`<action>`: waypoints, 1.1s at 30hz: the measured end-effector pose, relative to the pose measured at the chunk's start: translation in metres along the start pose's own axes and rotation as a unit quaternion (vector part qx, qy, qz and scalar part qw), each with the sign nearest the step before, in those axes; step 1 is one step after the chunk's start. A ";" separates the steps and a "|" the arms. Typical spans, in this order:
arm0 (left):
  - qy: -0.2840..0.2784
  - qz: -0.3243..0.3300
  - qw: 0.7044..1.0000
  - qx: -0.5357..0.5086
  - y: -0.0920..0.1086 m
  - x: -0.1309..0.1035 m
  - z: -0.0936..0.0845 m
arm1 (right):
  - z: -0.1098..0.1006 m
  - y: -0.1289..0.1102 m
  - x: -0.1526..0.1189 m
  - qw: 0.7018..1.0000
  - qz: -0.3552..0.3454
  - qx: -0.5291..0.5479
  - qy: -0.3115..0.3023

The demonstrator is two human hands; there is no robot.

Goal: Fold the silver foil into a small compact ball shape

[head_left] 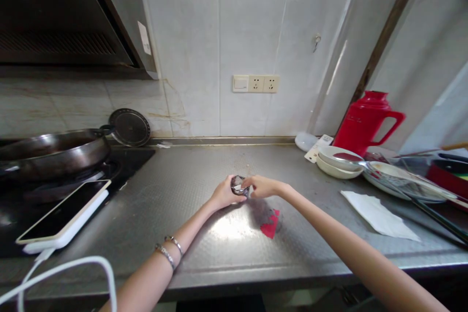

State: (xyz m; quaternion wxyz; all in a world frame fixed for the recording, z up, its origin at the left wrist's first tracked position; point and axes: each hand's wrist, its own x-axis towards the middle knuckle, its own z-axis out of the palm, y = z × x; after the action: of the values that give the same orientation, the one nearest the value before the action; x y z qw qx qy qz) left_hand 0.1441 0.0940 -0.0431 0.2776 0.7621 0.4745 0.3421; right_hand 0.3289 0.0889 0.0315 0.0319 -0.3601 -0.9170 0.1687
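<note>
My left hand (224,194) is wrapped round a small, round, open-topped container (237,181) with a dark patterned rim and something pale inside; its exact kind does not show. It is held low over the steel counter. My right hand (260,186) comes in from the right with bent fingers at the container's mouth, one fingertip over the opening. Whatever those fingers pinch, if anything, is too small to make out. Torn red scraps (269,226) lie on the counter just below my right hand.
On the left are a pan (54,153) on the stove and a phone (66,209) on a white power bank with a cable. To the right stand a red thermos (360,122), stacked bowls (338,168), utensils and a white napkin (378,214). Sockets (256,84) are on the wall.
</note>
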 end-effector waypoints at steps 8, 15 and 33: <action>-0.010 -0.005 1.000 -0.004 0.000 -0.001 -0.001 | 0.003 -0.005 0.007 0.998 -0.053 0.021 -0.026; -0.012 0.002 1.000 -0.012 -0.006 0.001 0.000 | -0.002 -0.015 0.010 0.996 0.018 -0.046 -0.078; -0.003 0.004 1.000 0.017 -0.004 0.000 0.000 | -0.011 -0.005 0.000 0.994 0.010 0.041 -0.098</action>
State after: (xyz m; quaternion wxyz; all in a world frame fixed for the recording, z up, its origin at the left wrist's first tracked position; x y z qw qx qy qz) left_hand 0.1417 0.0954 -0.0460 0.2645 0.7697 0.4765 0.3326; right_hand 0.3275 0.0886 0.0437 -0.0445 -0.3491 -0.9044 0.2412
